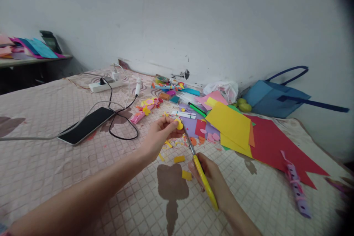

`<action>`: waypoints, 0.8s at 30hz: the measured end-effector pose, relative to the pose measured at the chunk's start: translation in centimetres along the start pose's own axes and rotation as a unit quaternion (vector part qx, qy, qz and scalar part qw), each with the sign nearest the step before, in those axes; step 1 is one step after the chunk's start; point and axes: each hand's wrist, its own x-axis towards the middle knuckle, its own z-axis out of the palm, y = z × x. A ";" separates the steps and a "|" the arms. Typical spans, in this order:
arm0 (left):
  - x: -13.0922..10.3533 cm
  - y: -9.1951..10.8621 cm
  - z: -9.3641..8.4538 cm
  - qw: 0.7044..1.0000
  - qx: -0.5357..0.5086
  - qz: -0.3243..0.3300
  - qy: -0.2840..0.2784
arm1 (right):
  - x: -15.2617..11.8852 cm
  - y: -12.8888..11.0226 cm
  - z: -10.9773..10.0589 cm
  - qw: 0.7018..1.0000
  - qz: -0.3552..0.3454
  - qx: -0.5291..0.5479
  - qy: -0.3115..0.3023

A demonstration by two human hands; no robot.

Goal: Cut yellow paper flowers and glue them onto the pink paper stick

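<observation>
My left hand (162, 132) pinches a small yellow paper piece (179, 124) between thumb and fingers, near the middle of the view. Wrapped round the yellow handles of a pair of scissors (203, 177) is my right hand (211, 173). The scissors' metal blades point up and away, with their tips at the edge of the yellow piece. Below the hands, small yellow paper rectangles (179, 159) lie on the patterned cloth (132, 191). Orange and yellow scraps (166, 143) are scattered beside my left hand.
Yellow sheets (231, 123) and red paper (272, 143) lie to the right, near a blue bag (276, 97). A decorated purple paper tube (297, 188) rests at far right. Leftward are a black tablet-like device (87, 125), cables and a power strip (106, 85). A wall stands behind.
</observation>
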 end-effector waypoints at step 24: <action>-0.4 -0.1 0.3 0.999 0.029 0.007 0.017 | -0.4 -0.1 0.2 0.999 -0.022 -0.022 -0.036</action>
